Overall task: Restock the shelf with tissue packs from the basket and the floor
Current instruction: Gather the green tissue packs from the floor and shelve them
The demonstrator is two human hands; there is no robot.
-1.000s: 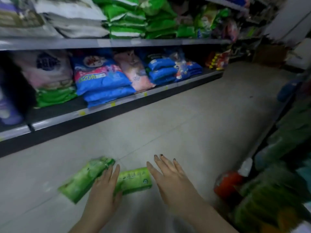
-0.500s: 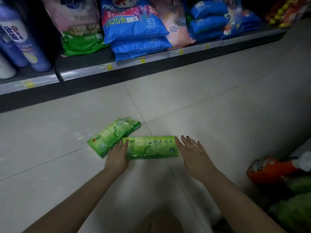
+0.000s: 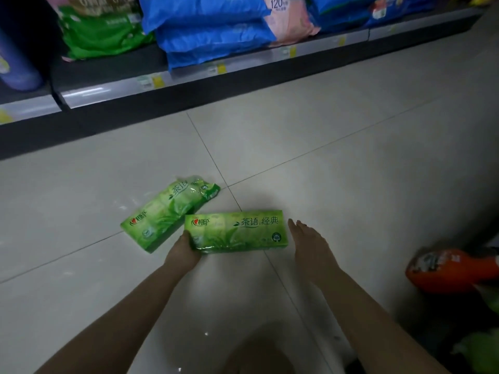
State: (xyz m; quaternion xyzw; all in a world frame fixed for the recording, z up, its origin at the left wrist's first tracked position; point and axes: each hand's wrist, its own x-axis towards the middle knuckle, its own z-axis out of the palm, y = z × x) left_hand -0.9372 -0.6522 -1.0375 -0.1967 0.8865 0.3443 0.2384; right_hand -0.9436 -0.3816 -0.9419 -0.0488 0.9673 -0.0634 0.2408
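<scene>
Two green tissue packs lie on the tiled floor. The nearer tissue pack (image 3: 237, 233) lies crosswise in front of me. My left hand (image 3: 183, 252) grips its left end, fingers tucked under the corner. My right hand (image 3: 310, 244) is open just beside its right end, fingers straight, a narrow gap between them and the pack. The second tissue pack (image 3: 167, 211) lies slanted behind and to the left, its near side touching the first pack. The bottom shelf (image 3: 189, 76) runs along the top of the view.
On the shelf lie blue bags (image 3: 213, 33), a green bag (image 3: 102, 36), a pink bag (image 3: 289, 20) and a purple bottle (image 3: 16, 63) at the far left. An orange bottle (image 3: 453, 268) and green goods (image 3: 480, 346) sit at the right edge.
My view has dropped and moved closer to the floor. My left hand has closed on the near pack's left end, and my right hand has come up beside its right end.
</scene>
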